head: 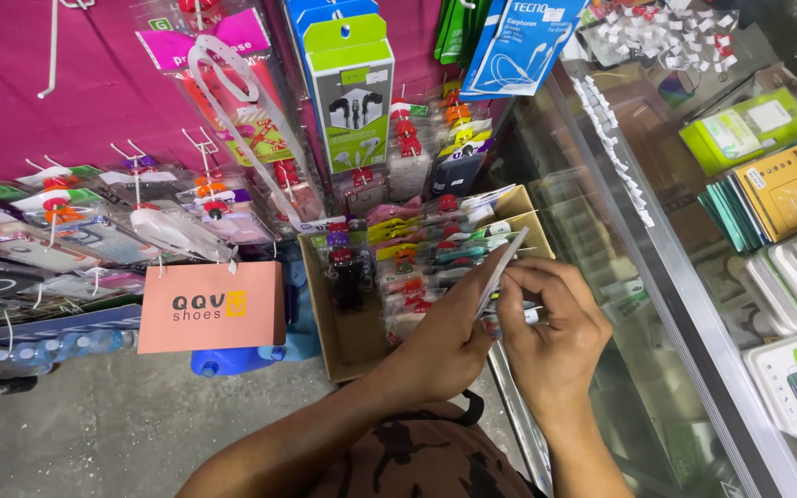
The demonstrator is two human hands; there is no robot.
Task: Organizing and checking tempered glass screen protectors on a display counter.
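- Head view is showing two hands sharing one thin, flat white packet (502, 269), held edge-on above the cardboard box (325, 314) of packaged accessories.
- Left hand (445, 346) is pinching its lower end; right hand (551, 323) is pinching its side.
- Glass counter (684, 304) is running along the right, with a pink display wall (103, 83) behind.

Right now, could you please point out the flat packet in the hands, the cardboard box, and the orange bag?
packet (503, 266), head view, on its thin upper edge.
cardboard box (325, 323), head view, on its left wall.
orange bag (209, 306), head view, on its front face.
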